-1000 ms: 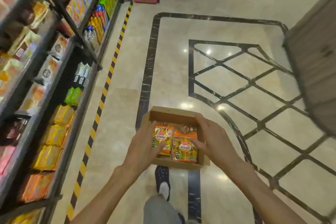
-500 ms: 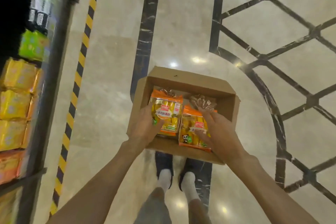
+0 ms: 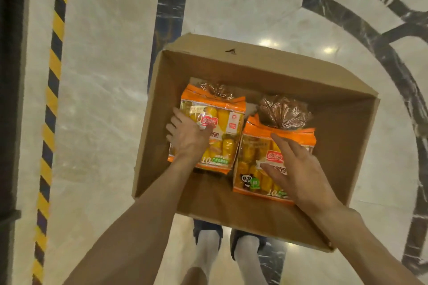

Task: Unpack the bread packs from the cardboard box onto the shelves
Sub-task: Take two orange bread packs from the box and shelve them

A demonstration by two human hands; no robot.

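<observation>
Bread packs are lying side by side in the open cardboard box [image 3: 335,132] on the floor [image 3: 111,90]. Under the left hand [image 3: 188,137] is the left pack [image 3: 222,122], fingers curling round its outer edge. The right hand [image 3: 301,169] is resting spread and flat on the right pack [image 3: 257,157].
</observation>
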